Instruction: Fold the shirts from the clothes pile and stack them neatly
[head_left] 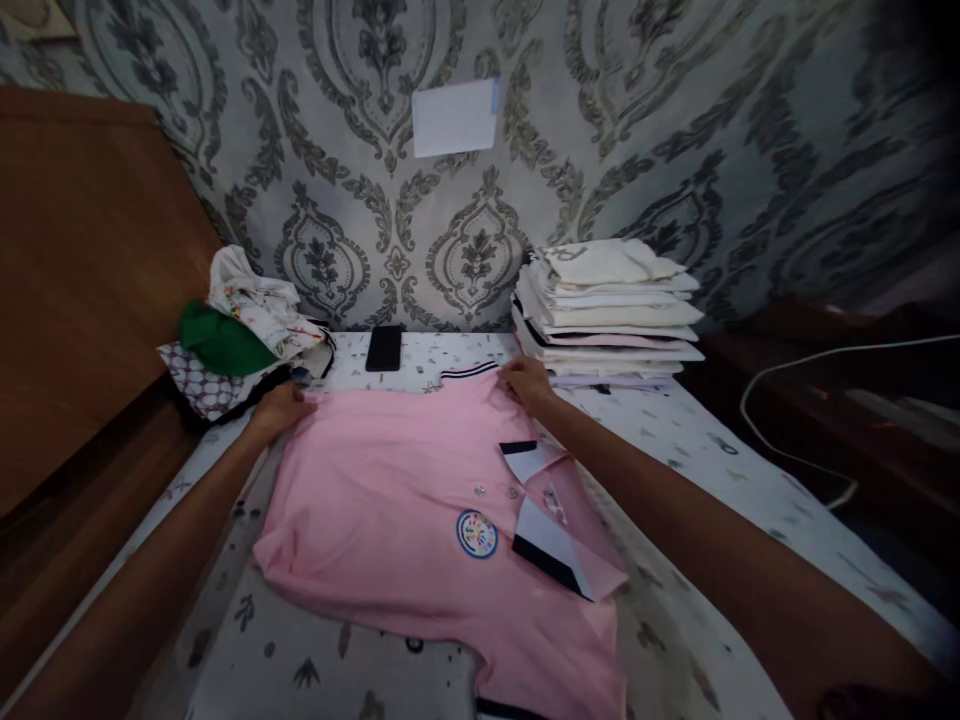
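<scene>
A pink polo shirt lies spread sideways on the patterned cloth, its collar to the right and its hem to the left. It has a white collar with black edging, several buttons and a round badge on the chest. My left hand pinches the far corner of the hem. At the far sleeve, beside the striped cuff, my right hand has its fingers closed on the fabric near the shoulder. The near sleeve stretches toward me at the bottom of the view.
A stack of folded clothes stands at the back right against the wall. Rumpled clothes lie at the back left beside a brown wooden panel. A black phone rests near the wall. A pale cable hangs at the right.
</scene>
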